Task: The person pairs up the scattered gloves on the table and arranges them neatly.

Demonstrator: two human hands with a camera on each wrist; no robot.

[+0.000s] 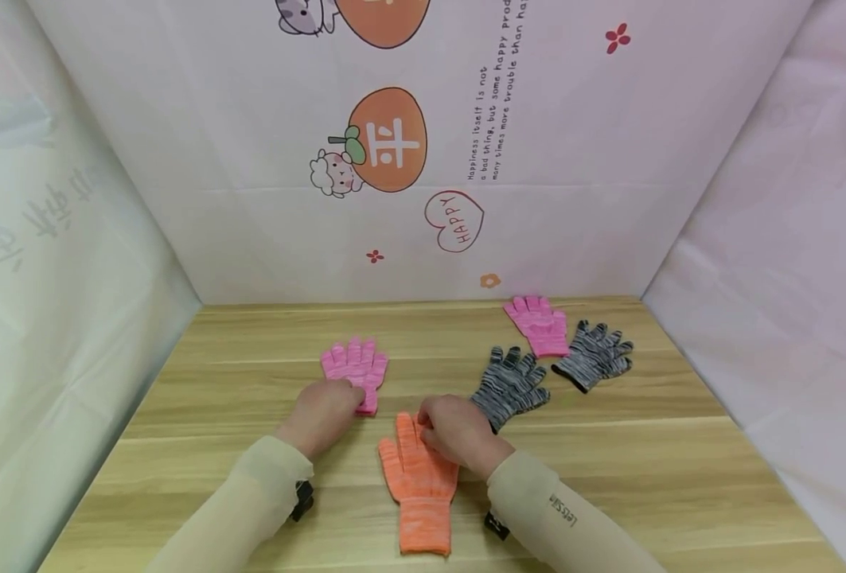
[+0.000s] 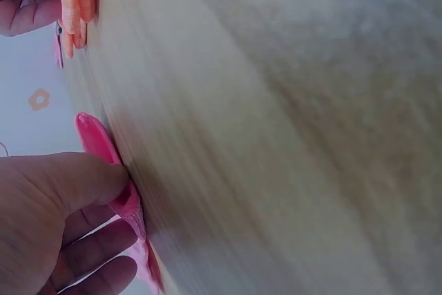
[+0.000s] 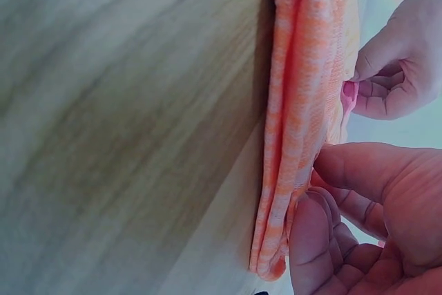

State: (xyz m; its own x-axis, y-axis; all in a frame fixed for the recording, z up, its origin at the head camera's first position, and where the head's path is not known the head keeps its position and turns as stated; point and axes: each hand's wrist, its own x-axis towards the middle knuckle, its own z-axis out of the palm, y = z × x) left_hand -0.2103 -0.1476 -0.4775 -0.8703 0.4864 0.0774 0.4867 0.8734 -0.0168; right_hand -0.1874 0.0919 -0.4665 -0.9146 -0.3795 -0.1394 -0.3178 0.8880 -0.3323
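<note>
Left grip (image 1: 325,411) pinches pink glove (image 1: 355,366) at wrist end; right grip (image 1: 460,430) pinches orange glove (image 1: 424,485) at finger end.

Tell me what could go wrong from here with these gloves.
The right hand could shift the flat black-and-grey knitted glove close beside it. The flat orange knitted glove might bunch where that hand pinches its finger end. The left hand may lose the flat pink knitted glove, pinched near its cuff.
</note>
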